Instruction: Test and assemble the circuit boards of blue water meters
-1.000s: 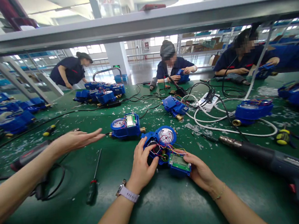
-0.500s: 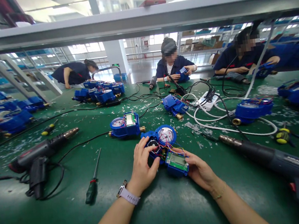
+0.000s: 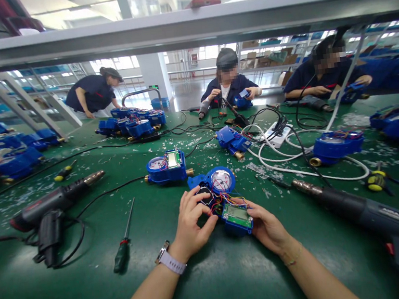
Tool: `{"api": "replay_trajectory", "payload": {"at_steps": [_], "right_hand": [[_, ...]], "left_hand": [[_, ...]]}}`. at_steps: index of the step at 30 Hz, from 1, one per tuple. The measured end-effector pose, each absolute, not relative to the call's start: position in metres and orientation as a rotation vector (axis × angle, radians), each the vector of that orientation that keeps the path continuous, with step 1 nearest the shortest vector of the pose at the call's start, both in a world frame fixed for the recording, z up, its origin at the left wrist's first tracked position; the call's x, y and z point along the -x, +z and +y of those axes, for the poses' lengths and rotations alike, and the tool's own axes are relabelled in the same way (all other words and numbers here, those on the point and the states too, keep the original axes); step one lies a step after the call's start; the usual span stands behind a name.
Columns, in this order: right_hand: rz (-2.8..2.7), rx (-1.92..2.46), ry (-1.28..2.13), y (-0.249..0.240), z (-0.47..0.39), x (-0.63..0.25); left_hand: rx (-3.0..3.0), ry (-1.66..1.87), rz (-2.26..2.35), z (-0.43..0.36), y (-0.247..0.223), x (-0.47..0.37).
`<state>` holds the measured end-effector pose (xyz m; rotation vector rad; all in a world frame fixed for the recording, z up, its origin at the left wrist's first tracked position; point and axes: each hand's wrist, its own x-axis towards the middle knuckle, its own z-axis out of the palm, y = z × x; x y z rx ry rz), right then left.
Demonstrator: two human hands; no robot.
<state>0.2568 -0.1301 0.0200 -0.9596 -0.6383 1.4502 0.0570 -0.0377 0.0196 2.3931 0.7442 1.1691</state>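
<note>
A blue water meter [image 3: 220, 180] with a round clear dial lies opened in front of me, its red, yellow and dark wires exposed. My left hand [image 3: 192, 220] is at its left side, fingers curved over the black inner part [image 3: 204, 196] and thumb at the near edge, which partly hides the housing. My right hand [image 3: 267, 226] grips the right edge of a blue display module [image 3: 236, 215] with a green circuit board and grey screen. Wires join this module to the meter. Another blue meter [image 3: 166, 168] with a lit-looking display stands just beyond, to the left.
A heat gun [image 3: 52, 209] and a green-handled screwdriver [image 3: 122, 253] lie left; a larger heat gun [image 3: 360, 214] lies right. White cable [image 3: 274, 162], a power strip [image 3: 277, 135] and several meters spread behind. Co-workers sit or bend across the green table [image 3: 90, 298].
My left fingers and thumb have shifted slightly on the meter, the thumb moving right. The module stays nearly still. The far-left co-worker has straightened somewhat; the middle co-worker has raised a hand.
</note>
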Motion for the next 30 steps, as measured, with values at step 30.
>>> {"api": "replay_trajectory", "payload": {"at_steps": [30], "right_hand": [[-0.829,0.947,1.525,0.020,-0.134,-0.251]], "left_hand": [[-2.220,1.477,0.791,-0.028,0.023,-0.051]]}}
